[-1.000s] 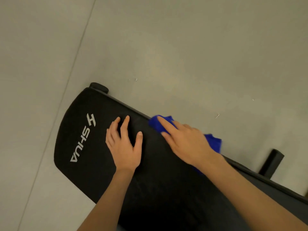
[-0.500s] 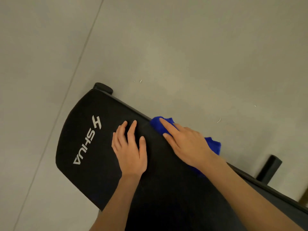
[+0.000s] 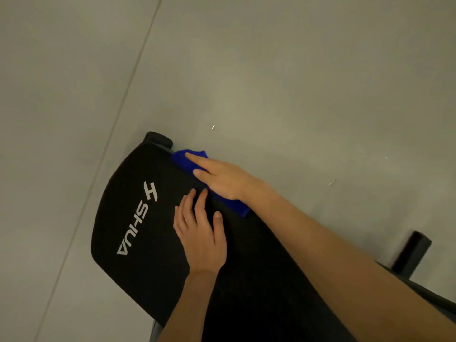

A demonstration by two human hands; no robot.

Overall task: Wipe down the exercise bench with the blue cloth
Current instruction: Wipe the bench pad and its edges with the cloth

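A black padded exercise bench [image 3: 128, 213] with white SHUA lettering runs from the centre left down to the bottom right. The blue cloth [image 3: 181, 159] lies on the bench's far edge, near its rounded end. My right hand [image 3: 219, 177] lies flat on the cloth with straight fingers, pressing it against the pad; most of the cloth is hidden under the hand. My left hand [image 3: 201, 233] rests flat on the pad just beside the right hand, fingers straight and holding nothing.
Grey floor [image 3: 271, 82] surrounds the bench, with a thin seam [image 3: 128, 80] running diagonally at the left. A black roller end [image 3: 159, 139] sticks out behind the bench's top corner. A black frame post [image 3: 410, 253] stands at the right.
My right hand has slid the blue cloth along the far edge toward the bench's rounded end. My left hand stays flat on the pad.
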